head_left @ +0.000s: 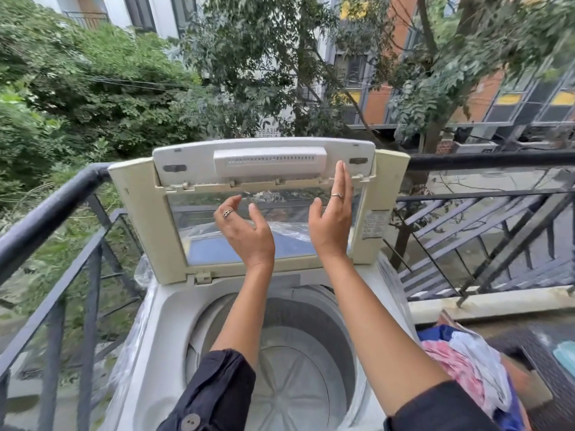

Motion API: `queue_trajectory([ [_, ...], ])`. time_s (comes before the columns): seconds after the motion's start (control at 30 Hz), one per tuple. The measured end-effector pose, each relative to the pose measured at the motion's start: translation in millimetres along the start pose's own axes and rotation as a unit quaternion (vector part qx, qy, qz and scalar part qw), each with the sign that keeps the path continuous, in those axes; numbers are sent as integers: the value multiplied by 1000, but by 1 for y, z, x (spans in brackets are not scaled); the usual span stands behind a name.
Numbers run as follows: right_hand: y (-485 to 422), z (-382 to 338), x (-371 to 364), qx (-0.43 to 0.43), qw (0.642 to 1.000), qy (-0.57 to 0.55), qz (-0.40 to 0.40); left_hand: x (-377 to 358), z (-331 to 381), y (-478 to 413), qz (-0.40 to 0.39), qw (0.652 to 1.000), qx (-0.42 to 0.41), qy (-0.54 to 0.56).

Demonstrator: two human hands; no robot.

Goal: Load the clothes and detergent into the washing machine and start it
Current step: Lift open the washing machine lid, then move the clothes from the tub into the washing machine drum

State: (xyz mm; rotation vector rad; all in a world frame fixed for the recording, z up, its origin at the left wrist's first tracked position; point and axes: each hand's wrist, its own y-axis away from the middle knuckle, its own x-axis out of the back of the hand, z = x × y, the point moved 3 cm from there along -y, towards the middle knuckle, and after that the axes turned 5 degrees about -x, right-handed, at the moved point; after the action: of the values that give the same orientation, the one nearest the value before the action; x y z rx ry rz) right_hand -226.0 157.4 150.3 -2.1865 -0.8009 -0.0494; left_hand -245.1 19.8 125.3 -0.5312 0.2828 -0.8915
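Note:
A white top-loading washing machine [174,306] stands before me with its folding lid [146,213] raised upright. The round drum [298,362] below is bare, with no clothes in it. My left hand [241,227] hovers in front of the lid's clear window, fingers relaxed and holding nothing. My right hand [334,213] is raised beside it with straight fingers pointing up, close to or touching the lid; I cannot tell which. A heap of clothes [466,365], pink, white and blue, lies at the lower right. No detergent shows.
A black metal balcony railing [56,200] runs along the left and behind the machine. Clear plastic wrap [143,272] covers the machine's sides. A dark woven surface [547,368] sits at the far right. Trees and buildings lie beyond.

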Motion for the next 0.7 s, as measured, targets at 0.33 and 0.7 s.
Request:
queue_trajectory([
  [0.33, 13, 79, 80, -75, 997, 36, 2, -55, 26, 91, -87, 995, 26, -36],
  [0.7, -6, 235, 200, -146, 986, 45, -65, -181, 63, 252, -154, 984, 49, -69],
])
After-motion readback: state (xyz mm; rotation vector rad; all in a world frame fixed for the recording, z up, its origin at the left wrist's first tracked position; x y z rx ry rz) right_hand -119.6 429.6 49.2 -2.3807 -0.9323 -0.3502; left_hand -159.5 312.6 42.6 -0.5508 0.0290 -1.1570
